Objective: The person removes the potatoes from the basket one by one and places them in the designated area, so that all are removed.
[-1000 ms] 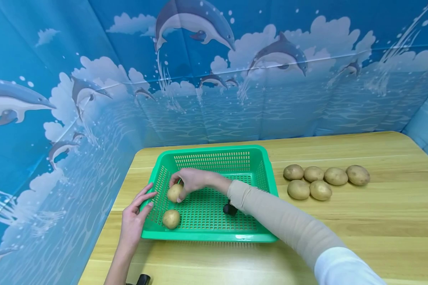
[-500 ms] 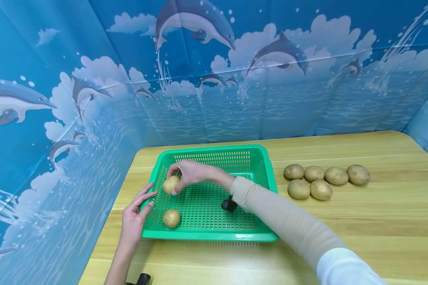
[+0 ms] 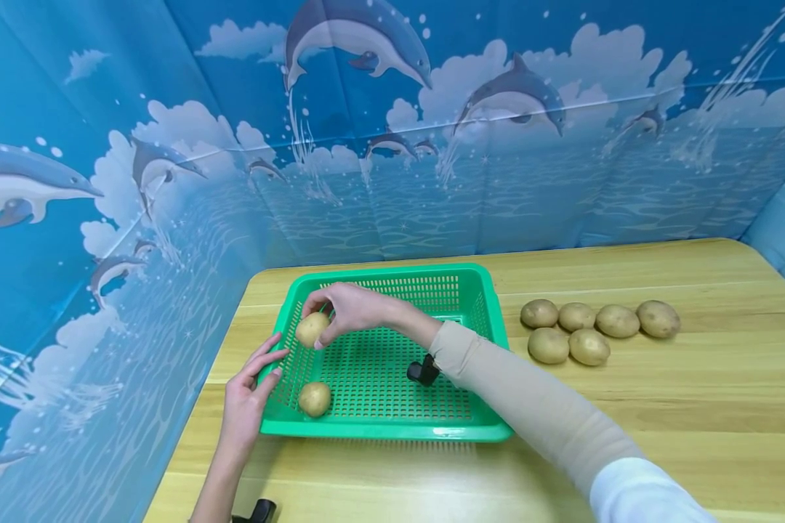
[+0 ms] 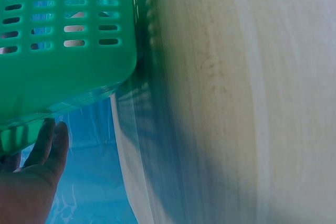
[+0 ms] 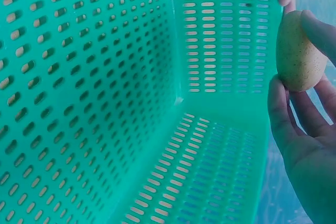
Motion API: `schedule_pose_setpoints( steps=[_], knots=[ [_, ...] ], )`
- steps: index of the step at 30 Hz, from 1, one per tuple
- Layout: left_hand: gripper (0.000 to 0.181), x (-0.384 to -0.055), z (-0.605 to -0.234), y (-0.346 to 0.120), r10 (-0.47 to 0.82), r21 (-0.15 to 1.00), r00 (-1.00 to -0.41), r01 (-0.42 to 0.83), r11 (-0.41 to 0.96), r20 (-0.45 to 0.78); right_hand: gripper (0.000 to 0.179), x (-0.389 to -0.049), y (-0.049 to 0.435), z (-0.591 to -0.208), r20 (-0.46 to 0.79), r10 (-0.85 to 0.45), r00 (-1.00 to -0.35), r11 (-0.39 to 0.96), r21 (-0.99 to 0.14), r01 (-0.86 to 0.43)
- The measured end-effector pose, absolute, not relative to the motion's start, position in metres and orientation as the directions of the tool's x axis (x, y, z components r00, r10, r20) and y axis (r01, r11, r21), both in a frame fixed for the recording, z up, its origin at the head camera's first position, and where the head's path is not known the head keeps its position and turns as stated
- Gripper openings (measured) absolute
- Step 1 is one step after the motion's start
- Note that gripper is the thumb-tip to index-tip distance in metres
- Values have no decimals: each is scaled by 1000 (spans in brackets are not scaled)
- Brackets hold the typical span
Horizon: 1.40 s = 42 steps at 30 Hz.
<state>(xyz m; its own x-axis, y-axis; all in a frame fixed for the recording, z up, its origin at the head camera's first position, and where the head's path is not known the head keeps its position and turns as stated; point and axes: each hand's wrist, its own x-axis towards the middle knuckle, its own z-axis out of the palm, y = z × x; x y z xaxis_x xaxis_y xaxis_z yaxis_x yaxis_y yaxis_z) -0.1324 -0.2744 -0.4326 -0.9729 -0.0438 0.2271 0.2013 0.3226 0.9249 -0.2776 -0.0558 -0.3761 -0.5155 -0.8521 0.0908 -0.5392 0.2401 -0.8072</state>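
A green plastic basket (image 3: 405, 433) with slotted walls stands on the wooden table. My right hand (image 3: 356, 309) pinches a potato (image 3: 312, 330) between thumb and fingers, inside the basket's left end; in the right wrist view this potato (image 5: 298, 51) is level with the rim, clear of the basket floor. Another potato (image 3: 315, 399) lies on the floor at the near left corner. On the left rim rest the fairly straight, spread fingers of my left hand (image 3: 247, 396). The left wrist view has that hand (image 4: 31, 182) at the basket's outer side.
To the basket's right, several potatoes (image 3: 589, 347) lie in two rows on the table (image 3: 661, 414). A blue dolphin-print curtain (image 3: 392, 189) hangs behind and at the left. Black wrist-worn devices (image 3: 424, 370) show at both wrists.
My right hand has raised the potato from near the basket floor, up and slightly left and away from me. The left hand stays on the rim.
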Motion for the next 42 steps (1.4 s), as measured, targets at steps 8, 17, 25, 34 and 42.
schedule_pose_setpoints(
  steps=[8, 17, 25, 34, 42],
  knots=[
    [27, -133, -433, -274, -42, 923, -972, 206, 324, 232, 40, -265, -47, -366, 139, -833, -536, 237, -785, -572],
    [27, -132, -433, -274, -45, 922, -974, 193, 335, 220, 40, -252, -35, -357, 159, -789, -593, 269, -778, -568],
    [27, -132, -433, -275, -47, 923, -975, 190, 334, 217, 42, -243, -25, -345, 175, -744, -645, 322, -751, -576],
    [27, -132, -432, -274, -45, 925, -975, 194, 328, 220, 40, -233, -10, -328, 180, -745, -643, 325, -744, -584],
    [27, -132, -432, -275, -49, 926, -975, 189, 328, 217, 40, -225, 2, -314, 187, -729, -659, 385, -683, -620]
  ],
)
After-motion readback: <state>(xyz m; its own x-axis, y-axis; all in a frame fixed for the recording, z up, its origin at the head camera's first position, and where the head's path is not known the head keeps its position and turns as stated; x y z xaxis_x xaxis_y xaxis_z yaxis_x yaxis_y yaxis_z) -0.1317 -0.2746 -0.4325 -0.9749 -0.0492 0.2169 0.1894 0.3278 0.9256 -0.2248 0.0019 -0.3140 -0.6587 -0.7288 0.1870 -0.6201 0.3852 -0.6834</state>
